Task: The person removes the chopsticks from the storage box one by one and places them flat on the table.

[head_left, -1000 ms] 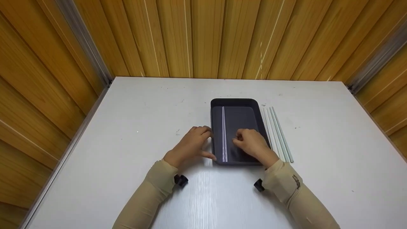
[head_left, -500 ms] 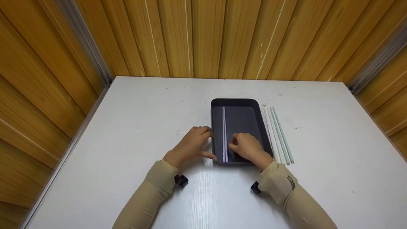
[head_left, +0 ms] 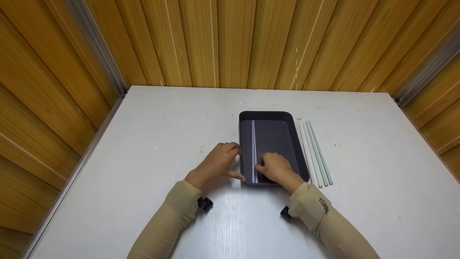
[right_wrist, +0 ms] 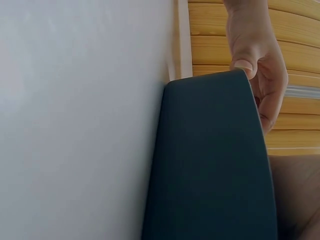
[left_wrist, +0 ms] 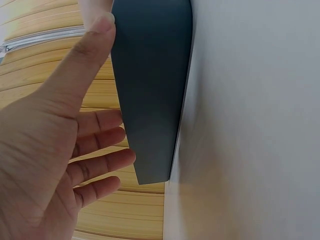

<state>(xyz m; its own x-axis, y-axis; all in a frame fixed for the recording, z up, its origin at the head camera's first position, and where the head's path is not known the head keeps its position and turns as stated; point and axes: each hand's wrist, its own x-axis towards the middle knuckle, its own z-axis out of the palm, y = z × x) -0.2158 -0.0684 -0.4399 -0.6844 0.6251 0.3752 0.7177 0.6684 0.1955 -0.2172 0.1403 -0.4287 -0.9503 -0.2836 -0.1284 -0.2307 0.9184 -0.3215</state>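
A dark rectangular tray (head_left: 270, 116) lies on the white table. Inside it, along the left side, are purple chopsticks (head_left: 253, 144), lying lengthwise close together. My left hand (head_left: 217, 162) is at the tray's left side, its thumb on the near left corner and its fingers spread at the rim. The left wrist view shows that hand (left_wrist: 45, 145) with thumb and fingertips at the edge of the tray's outer wall (left_wrist: 150, 95). My right hand (head_left: 276, 167) reaches low into the tray, fingers curled, thumb tip right at the purple chopsticks; its fingertips are partly hidden.
Right of the tray, pale green chopsticks (head_left: 318, 153) and whitish ones (head_left: 309, 153) lie side by side on the table (head_left: 172, 122). Wood-patterned panels (head_left: 233, 43) stand behind the table and at its sides. Each sleeve carries a small black device (head_left: 205, 204) at the wrist.
My right hand has moved left and slightly toward me inside the tray, up to the purple chopsticks. My left hand and the tray have stayed in place.
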